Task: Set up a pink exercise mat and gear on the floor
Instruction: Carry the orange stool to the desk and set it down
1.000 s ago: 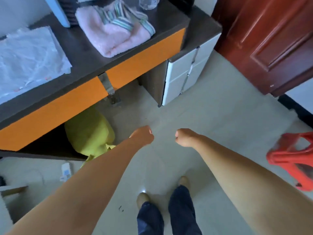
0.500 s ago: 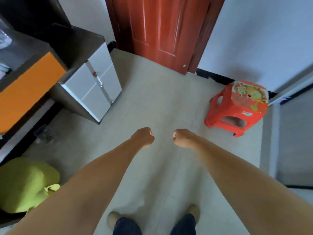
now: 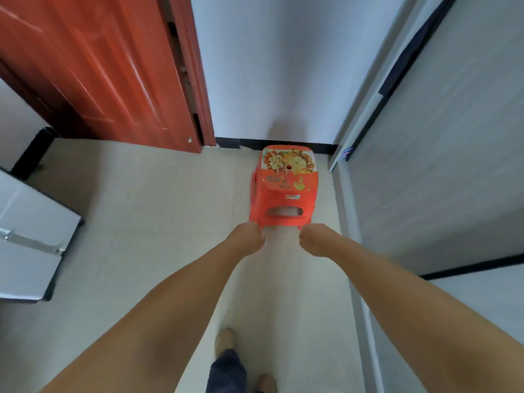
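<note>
No pink mat or exercise gear is in view. Both arms stretch out in front of me over the pale tiled floor (image 3: 147, 228). My left hand (image 3: 249, 236) is curled into a fist with nothing in it. A short gap to its right, my right hand (image 3: 313, 239) is also a closed, empty fist. Both fists hover just in front of a small red plastic stool (image 3: 285, 191) with a flower picture on its seat; they do not touch it.
A red-brown wooden door (image 3: 93, 72) stands at the left back, a white wall (image 3: 283, 66) behind the stool. A grey sliding panel (image 3: 442, 154) runs along the right. A white drawer cabinet (image 3: 31, 245) sits at the left edge. My feet (image 3: 225, 346) show below.
My view has swung right, away from the orange desk and the green bag, toward the door corner. The red stool now sits straight ahead. Both fists have stayed closed, held out in front.
</note>
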### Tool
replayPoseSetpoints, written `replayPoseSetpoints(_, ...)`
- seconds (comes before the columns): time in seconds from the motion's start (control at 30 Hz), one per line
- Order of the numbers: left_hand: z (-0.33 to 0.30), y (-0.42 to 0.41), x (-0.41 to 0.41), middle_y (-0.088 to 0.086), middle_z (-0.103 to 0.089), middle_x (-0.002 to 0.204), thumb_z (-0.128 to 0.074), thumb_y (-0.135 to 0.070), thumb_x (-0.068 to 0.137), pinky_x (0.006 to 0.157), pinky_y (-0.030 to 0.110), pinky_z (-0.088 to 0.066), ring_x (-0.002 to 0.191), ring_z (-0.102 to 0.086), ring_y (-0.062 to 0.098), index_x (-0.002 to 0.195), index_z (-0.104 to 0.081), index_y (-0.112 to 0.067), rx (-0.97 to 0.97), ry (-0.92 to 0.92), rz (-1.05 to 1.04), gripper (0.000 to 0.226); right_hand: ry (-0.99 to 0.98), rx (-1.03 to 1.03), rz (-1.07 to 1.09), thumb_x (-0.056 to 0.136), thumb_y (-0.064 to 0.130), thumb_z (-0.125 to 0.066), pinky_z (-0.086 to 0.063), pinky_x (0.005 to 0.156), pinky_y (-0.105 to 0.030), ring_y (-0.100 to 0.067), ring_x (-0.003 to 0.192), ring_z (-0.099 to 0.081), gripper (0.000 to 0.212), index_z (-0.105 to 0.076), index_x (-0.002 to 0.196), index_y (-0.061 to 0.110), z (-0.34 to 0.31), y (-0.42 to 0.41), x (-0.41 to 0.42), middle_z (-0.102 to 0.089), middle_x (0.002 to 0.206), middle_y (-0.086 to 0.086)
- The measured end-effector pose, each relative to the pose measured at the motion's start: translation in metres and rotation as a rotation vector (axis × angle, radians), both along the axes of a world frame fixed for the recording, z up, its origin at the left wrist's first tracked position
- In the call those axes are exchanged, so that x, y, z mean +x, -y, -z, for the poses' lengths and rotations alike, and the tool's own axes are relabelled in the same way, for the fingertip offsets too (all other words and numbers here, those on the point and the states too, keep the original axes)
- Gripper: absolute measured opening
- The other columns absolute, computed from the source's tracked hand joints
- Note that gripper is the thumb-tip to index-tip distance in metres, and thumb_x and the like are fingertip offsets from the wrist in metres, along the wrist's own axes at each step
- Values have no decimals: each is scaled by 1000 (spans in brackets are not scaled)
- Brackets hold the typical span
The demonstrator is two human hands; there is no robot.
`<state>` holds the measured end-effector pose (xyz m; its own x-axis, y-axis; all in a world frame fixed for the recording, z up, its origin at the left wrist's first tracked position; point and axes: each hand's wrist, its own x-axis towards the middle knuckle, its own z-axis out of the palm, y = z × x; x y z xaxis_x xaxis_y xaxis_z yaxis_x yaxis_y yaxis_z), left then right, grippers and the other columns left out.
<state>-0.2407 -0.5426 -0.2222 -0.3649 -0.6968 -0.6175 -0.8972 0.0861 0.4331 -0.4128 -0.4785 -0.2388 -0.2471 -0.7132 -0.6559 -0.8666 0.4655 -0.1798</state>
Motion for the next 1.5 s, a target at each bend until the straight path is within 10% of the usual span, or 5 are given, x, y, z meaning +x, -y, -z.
replayPoseSetpoints(0.13,12,50,-36,13,-63,122,-44,-12,89,91,33,-48,112,-59,29,116,-61,-6,12,-6,26,33,-29,59,40,93,12,-40,-45,86,-35,-30,97,-56,35,-61,117,-1,2,38,-51,-56,85,-8)
replayPoseSetpoints(0.67,79,244,-168,12,-63,120,-42,-13,93,82,30,-46,95,-54,24,116,-60,-5,80,113,86,30,140,61,239,95,11,-38,-48,94,-34,-28,115,-57,34,-60,121,8,84,192,-178,-60,127,-10)
replayPoseSetpoints(1.03,187,304,-238,14,-65,109,-43,-23,94,72,34,-49,87,-60,26,104,-56,-7,152,204,-142,23,225,106,276,97,16,-38,-43,80,-28,-31,112,-57,38,-53,131,12,174,281,-282,-59,128,-14)
replayPoseSetpoints(1.2,230,320,-242,14,-50,136,-48,-39,95,95,44,-50,120,-54,31,140,-39,-8,140,228,-309,56,262,91,345,95,35,-46,-50,92,-42,-35,113,-56,53,-35,143,16,220,305,-293,-49,133,-17)
replayPoseSetpoints(1.5,331,359,-234,13,-53,137,-60,-61,79,97,55,-49,119,-57,36,141,-31,-18,338,-36,-781,81,563,99,688,83,59,-58,-46,103,-46,-29,125,-52,82,-24,147,23,318,321,-310,-47,142,-8)
